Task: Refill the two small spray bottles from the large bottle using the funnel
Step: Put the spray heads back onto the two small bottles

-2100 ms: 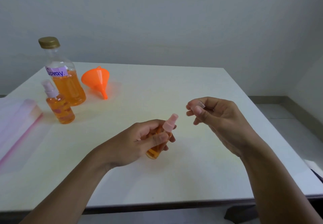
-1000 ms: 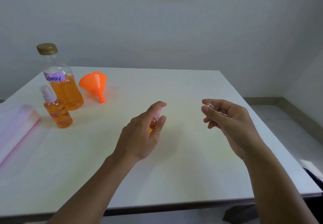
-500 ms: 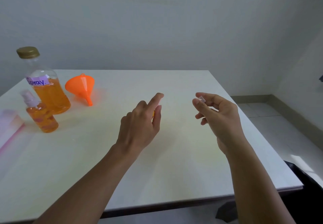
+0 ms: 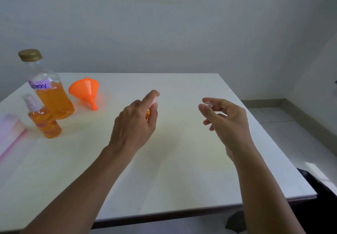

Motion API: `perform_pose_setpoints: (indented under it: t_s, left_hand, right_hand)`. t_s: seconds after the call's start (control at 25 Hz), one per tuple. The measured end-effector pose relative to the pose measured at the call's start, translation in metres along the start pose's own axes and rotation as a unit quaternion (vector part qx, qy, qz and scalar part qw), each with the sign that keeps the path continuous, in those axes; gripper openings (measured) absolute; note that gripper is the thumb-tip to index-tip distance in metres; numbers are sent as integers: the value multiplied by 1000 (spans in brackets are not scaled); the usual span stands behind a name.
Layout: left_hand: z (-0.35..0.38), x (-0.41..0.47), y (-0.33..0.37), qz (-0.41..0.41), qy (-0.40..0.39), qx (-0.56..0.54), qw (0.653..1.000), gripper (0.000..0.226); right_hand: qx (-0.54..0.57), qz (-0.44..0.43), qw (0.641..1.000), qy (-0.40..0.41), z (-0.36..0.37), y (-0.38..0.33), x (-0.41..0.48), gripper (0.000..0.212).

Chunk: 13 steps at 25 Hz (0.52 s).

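My left hand [image 4: 135, 124] is wrapped around a small spray bottle [image 4: 148, 112] of orange liquid, held upright above the table's middle; only a sliver of orange and its pink nozzle show, with my index finger on top. My right hand [image 4: 226, 120] pinches a small clear cap [image 4: 207, 104] between thumb and fingers, a hand's width to the right. The large bottle [image 4: 47, 87], gold-capped and labelled "Spray", stands at the far left, about half full. A second small spray bottle [image 4: 42, 120] stands in front of it. The orange funnel [image 4: 84, 91] lies on its side beside them.
The white table [image 4: 164, 160] ends at a front edge near me and a right edge above tiled floor. A pink-edged clear plastic bag [image 4: 9, 133] lies at the left border. A dark object sits on the floor at lower right.
My left hand raised the small bottle upright, away from me, and set the index finger on its nozzle. My right hand stayed shut on the cap. The camera tilted up.
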<state>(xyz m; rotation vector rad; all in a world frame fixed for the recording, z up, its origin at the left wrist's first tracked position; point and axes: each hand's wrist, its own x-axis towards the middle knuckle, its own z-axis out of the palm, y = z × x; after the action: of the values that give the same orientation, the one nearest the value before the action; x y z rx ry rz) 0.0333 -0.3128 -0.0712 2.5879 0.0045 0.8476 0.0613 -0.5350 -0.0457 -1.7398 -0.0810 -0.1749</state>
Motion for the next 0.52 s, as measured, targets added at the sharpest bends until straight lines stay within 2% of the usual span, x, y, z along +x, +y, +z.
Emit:
perform_pose_setpoints:
  t_s: [0.08, 0.16, 0.28, 0.52]
  left_hand:
    - [-11, -11, 3, -35, -25, -87, 995, 36]
    - [-20, -26, 3, -70, -53, -157, 984, 33]
    - [-31, -46, -2, -73, -81, -214, 971, 18]
    - [-42, -60, -14, -75, -132, -285, 946, 22]
  right_hand:
    - [16, -6, 999, -28, 7, -4, -4, 14]
    - [36, -20, 996, -73, 20, -9, -11, 20]
    - [61, -42, 990, -124, 43, -13, -20, 25]
    - [23, -44, 987, -150, 63, -17, -26, 19]
